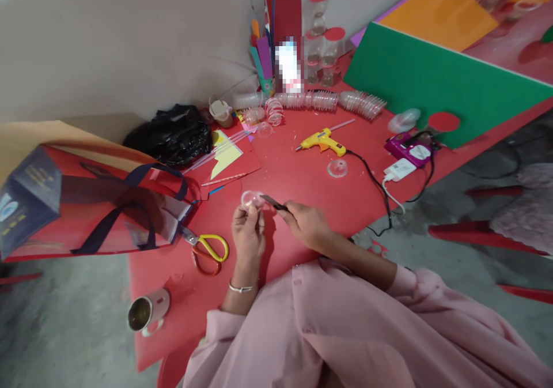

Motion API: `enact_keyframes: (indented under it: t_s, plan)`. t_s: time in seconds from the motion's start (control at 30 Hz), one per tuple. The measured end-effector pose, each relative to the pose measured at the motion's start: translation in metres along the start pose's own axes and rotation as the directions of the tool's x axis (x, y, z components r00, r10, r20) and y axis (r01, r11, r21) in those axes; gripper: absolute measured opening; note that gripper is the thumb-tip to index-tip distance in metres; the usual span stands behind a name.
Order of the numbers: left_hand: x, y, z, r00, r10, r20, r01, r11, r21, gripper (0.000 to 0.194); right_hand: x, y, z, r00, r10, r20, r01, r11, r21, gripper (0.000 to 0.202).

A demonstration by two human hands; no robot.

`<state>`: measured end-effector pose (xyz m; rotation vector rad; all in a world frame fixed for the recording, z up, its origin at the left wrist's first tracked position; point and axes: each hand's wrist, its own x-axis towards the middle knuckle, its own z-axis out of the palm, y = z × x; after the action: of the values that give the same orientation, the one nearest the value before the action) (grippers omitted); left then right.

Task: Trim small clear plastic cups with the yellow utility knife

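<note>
My left hand [248,232] is closed around the edge of a small clear plastic cup [249,199], held up just above the red table. My right hand [306,222] grips a dark cutter knife [273,202]. The knife's tip points left and meets the right side of the cup; whether it has pierced the plastic is too small to tell. Another clear plastic piece [337,168] with a round rim lies on the table near a yellow glue gun [322,142]. Scissors [210,252] with yellow and red handles lie left of my left hand.
A red table [294,169] carries rows of stacked clear cups [363,104] at the back. A shopping bag [99,203] and a black plastic bag [173,134] stand left. A metal mug [149,312] sits near the edge. Green board [440,88] and a purple power adapter [410,150] are right.
</note>
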<state>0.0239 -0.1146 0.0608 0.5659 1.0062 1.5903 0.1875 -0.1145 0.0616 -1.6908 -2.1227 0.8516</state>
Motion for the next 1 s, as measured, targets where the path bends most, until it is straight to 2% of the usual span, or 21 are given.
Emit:
enact_keyframes:
  t_s: [0.07,0.13,0.27,0.33,0.5,0.6,0.73,0.87,1.0]
  plan:
    - [0.001,-0.003,0.001,1.0,0.021,-0.002,-0.021,1.0,0.004,0.038,-0.006,-0.004,0.002,0.999,0.018,0.035,-0.021,0.995,0.093,0.04]
    - [0.001,-0.005,0.0,1.0,0.025,-0.008,-0.024,1.0,0.008,0.038,-0.009,-0.006,0.003,0.999,0.028,0.041,-0.033,0.994,0.107,0.042]
    - [0.0,-0.006,-0.002,0.999,-0.024,-0.022,0.024,1.0,0.005,0.037,-0.002,-0.002,-0.002,0.994,0.097,0.054,-0.095,0.995,-0.036,0.041]
    - [0.0,-0.006,-0.002,0.999,-0.048,-0.024,0.048,0.999,-0.011,0.037,0.0,0.002,-0.004,0.996,0.076,0.039,-0.074,0.995,-0.064,0.039]
    - [0.002,-0.007,-0.002,0.999,-0.046,-0.027,0.046,0.999,-0.017,0.038,-0.002,0.007,-0.002,0.997,-0.068,-0.027,0.069,0.997,0.032,0.036]
    - [0.003,-0.008,-0.002,0.999,-0.031,-0.028,0.03,0.999,-0.017,0.039,-0.003,0.005,-0.002,0.997,-0.077,0.017,0.075,0.995,0.059,0.034]
    - [0.003,-0.008,-0.001,1.0,-0.011,-0.007,0.011,1.0,-0.014,0.038,-0.001,0.002,-0.005,0.998,-0.026,0.058,0.019,0.993,0.119,0.028]
    - [0.001,-0.009,0.0,1.0,0.017,0.018,-0.017,1.0,0.025,0.038,-0.003,0.001,-0.006,0.999,-0.034,0.023,0.03,0.987,0.159,0.029]
    - [0.0,-0.012,0.0,1.0,0.03,0.002,-0.03,0.998,0.06,0.041,-0.006,0.002,-0.005,0.999,-0.051,0.006,0.049,0.984,0.171,0.039]
